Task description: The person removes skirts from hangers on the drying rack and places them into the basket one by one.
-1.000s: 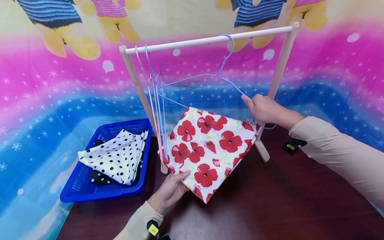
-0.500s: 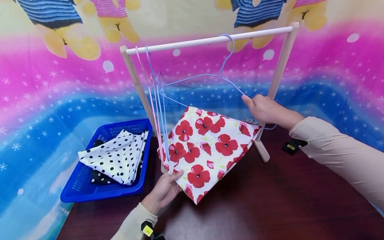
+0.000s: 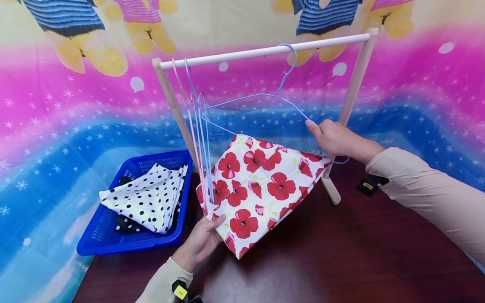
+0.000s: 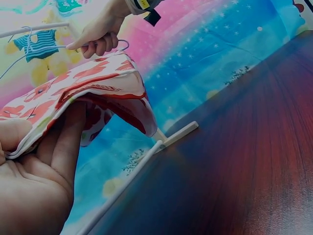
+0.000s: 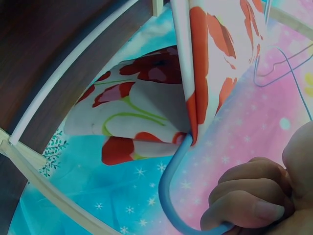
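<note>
A white cloth with red poppies is draped over the lower bar of a blue wire hanger, whose hook hangs on the rack's rail. My left hand pinches the cloth near its lower left edge, thumb on top and fingers beneath, as the left wrist view also shows. My right hand grips the hanger's right shoulder, its fingers curled round the wire. In the right wrist view, the hanger's blue bent end enters the fold of the cloth.
On the left, a blue plastic basket holds a folded white polka-dot cloth and a black dotted one under it. Pink and blue hangers hang at the left end of the wooden rack, close to the cloth. Dark table beneath.
My left hand has moved left, pulling the cloth's lower part with it toward the other hangers. The right hand stays in place on the hanger.
</note>
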Action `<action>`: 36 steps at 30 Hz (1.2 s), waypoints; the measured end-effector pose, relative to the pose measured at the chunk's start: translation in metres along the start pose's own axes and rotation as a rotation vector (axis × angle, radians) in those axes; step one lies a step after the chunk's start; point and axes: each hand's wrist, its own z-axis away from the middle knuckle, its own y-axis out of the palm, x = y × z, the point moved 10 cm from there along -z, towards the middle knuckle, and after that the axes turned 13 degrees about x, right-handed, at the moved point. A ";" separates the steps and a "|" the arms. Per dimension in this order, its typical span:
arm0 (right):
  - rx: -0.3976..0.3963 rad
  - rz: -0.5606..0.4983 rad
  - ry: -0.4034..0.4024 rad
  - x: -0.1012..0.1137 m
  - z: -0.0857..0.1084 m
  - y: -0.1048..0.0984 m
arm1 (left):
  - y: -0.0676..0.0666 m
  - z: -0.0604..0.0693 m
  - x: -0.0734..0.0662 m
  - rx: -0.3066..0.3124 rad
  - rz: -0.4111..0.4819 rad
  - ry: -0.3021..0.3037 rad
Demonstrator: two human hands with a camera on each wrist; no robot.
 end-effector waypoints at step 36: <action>0.029 -0.044 0.004 0.000 0.000 0.002 | -0.004 0.024 -0.004 0.017 -0.039 -0.014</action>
